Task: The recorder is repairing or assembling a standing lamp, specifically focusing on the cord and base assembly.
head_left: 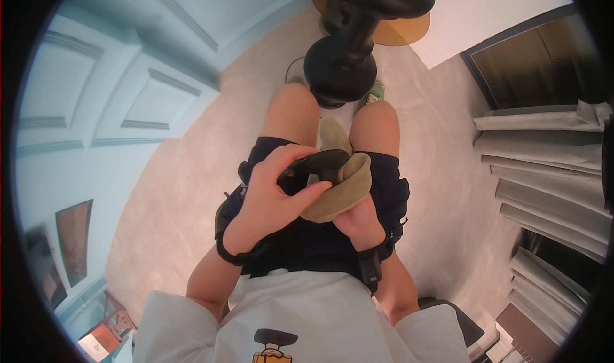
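Observation:
Above my lap, my left hand (276,187) grips a glossy black piece (327,163) with a rounded, disc-like top and a narrower stem. Its thumb presses at the stem, and its fingers curl over the far side. An olive-beige cloth (345,198) wraps around the lower right of the black piece, and a strip of it hangs over toward my knees. My right hand (360,223) holds the cloth from below; most of its fingers are hidden beneath it. What kind of object the black piece is, I cannot tell.
Ahead of my knees stands a tall black stand-like object (342,65) with bulbous rounded parts, near an amber round plate (406,30). Grey curtains (543,161) hang at the right beside a dark-framed panel (537,56). Pale blue panelled walls (121,88) run along the left.

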